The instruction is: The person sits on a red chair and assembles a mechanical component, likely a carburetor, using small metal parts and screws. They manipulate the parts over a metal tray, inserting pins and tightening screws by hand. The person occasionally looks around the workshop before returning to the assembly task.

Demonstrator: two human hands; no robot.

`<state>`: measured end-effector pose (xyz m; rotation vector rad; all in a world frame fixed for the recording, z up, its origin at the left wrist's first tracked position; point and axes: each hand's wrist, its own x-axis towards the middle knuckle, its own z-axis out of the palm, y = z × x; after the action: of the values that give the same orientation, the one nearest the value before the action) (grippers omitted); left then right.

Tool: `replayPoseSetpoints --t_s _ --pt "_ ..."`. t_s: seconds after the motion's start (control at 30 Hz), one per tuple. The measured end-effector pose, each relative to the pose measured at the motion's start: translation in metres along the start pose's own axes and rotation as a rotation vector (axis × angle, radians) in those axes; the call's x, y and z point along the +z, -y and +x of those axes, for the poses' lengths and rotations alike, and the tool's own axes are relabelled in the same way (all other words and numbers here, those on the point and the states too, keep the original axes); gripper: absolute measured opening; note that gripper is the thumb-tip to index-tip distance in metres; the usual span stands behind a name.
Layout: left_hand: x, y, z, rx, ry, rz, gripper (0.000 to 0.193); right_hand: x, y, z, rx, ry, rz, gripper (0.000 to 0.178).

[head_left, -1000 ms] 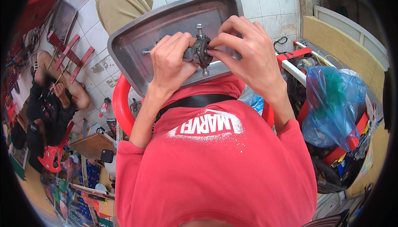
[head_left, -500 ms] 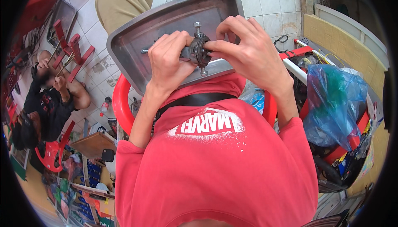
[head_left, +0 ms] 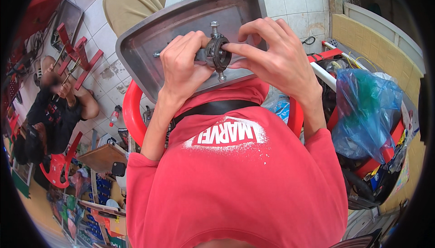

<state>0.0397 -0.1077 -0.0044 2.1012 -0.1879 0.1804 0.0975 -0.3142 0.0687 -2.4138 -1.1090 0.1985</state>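
My left hand [head_left: 183, 64] is closed around the body of a dark metal ring-headed part [head_left: 218, 54]. One bolt [head_left: 215, 26] stands up from the ring's far side and another bolt [head_left: 221, 76] sticks out on the near side. The ring's round opening faces right. At that opening is the index fingertip of my right hand [head_left: 276, 55], whose thumb is stretched out below with a gap between them. Beneath both hands, a grey metal tray [head_left: 152, 32] rests over my lap. A further bolt end [head_left: 157, 54] shows left of my left hand; what it belongs to is hidden.
A red plastic chair [head_left: 132, 112] is under me. At right, a blue plastic bag [head_left: 364, 112] lies on a cluttered red-framed rack. On the left, another person [head_left: 56, 112] sits holding thin rods by a red metal stand [head_left: 81, 57]. A small bottle [head_left: 115, 115] stands on the tiled floor.
My right thumb and fingers have spread apart from their pinch at the ring, leaving the index fingertip at the opening. The ring's open face now shows more, turned slightly toward me.
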Motion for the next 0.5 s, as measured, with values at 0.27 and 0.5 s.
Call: replayPoseSetpoints --t_s 0.27,0.5 --pt "-0.002 0.0 0.0 -0.03 0.018 0.003 0.031 0.003 -0.001 -0.003 0.059 -0.07 0.067 0.032" --pt "-0.01 -0.003 0.0 -0.133 -0.009 -0.107 0.034 0.022 0.001 -0.015 0.403 -0.041 0.34 0.032"
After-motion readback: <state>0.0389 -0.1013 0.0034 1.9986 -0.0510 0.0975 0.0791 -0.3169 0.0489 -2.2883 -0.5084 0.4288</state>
